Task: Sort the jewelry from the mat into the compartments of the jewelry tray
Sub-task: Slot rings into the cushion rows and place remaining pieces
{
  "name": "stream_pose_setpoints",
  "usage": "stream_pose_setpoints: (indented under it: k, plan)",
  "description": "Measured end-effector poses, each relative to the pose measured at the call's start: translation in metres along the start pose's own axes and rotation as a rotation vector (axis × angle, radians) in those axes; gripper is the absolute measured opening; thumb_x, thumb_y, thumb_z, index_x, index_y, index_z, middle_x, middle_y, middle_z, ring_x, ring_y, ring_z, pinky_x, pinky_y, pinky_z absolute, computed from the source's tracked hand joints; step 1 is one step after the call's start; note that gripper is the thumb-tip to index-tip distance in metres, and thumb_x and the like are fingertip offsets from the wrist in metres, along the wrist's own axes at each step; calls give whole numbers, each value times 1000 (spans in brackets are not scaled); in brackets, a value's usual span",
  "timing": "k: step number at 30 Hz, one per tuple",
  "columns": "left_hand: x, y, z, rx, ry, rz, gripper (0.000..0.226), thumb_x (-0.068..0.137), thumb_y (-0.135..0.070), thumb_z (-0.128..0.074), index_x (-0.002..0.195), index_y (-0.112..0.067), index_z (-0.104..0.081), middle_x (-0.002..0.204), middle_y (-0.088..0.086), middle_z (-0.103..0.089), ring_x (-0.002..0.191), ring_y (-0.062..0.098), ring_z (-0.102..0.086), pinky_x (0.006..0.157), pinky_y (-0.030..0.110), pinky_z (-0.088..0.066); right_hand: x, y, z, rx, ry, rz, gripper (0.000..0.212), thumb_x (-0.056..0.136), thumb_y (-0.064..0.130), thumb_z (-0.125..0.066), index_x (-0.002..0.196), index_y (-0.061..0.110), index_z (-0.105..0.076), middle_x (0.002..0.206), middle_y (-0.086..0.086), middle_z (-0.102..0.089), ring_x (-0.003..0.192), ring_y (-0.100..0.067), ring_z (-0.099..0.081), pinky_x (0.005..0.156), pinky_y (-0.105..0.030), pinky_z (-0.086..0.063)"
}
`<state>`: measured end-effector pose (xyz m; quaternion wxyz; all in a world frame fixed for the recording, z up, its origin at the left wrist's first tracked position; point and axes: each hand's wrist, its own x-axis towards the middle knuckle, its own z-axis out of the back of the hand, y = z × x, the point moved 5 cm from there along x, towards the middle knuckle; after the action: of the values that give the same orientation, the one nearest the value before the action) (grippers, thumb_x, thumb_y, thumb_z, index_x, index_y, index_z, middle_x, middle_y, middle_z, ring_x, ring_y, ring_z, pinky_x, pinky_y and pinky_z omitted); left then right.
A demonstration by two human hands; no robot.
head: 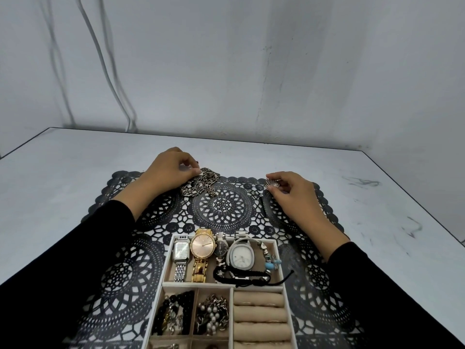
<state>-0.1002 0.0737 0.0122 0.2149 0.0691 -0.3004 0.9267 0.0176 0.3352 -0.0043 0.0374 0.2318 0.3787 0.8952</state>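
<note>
A black lace mat [226,210] covers the table's middle. On its far edge lies a heap of silver chain [202,183]; my left hand [168,172] pinches the chain's upper end between thumb and fingers. At the mat's far right my right hand [292,191] pinches a small silver sunburst piece [272,183]. The beige jewelry tray [167,258] sits near me. Its long top compartment holds several watches [202,245] and bracelets [241,275]. The lower left compartments hold dark beads [171,313] and a pearl chain [212,314]; ring rolls [259,316] fill the lower right.
The pale marbled table [63,172] stretches around the mat, with its far edge against a grey wall. White cables [108,71] hang down the wall at the back left. Both of my black sleeves reach in from the bottom corners.
</note>
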Motion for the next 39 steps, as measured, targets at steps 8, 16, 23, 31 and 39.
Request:
stream_pose_setpoints:
  k: [8, 16, 23, 31, 39]
  plan:
    - [-1, -2, -2, 20, 10, -11, 5, 90, -23, -66, 86, -22, -68, 104, 6, -61, 96, 17, -55, 81, 26, -36, 1, -3, -2, 16, 8, -13, 24, 85, 14, -68, 109, 20, -69, 104, 7, -65, 81, 6, -56, 77, -7, -42]
    - [0, 6, 1, -29, -95, -5, 22, 93, -15, -62, 113, -15, -68, 101, 0, -58, 95, 17, -55, 84, 24, -37, 1, -3, -2, 23, 5, -16, 23, 85, 13, -68, 107, 20, -70, 102, 8, -65, 80, 6, -56, 75, -3, -41]
    - [7, 7, -1, -7, -51, -8, 19, 92, -27, -65, 107, -19, -74, 104, 2, -62, 93, 14, -56, 85, 24, -37, 1, -2, -2, 28, 7, -16, 23, 85, 12, -68, 107, 20, -69, 104, 7, -66, 83, -2, -60, 76, -5, -42]
    - [9, 4, 0, 20, -39, -4, 6, 89, -24, -67, 91, -20, -71, 95, 0, -63, 84, 15, -58, 81, 28, -42, 1, -1, -2, 24, 1, -8, 23, 85, 12, -68, 107, 19, -70, 102, 8, -65, 82, 0, -59, 75, -3, -42]
    - [5, 7, 3, -128, -50, 26, 3, 92, -20, -66, 94, -19, -68, 87, -9, -65, 87, 15, -61, 73, 24, -39, 0, -1, 0, 12, 3, -8, 23, 86, 13, -68, 107, 20, -70, 100, 12, -63, 80, 8, -56, 73, 0, -42]
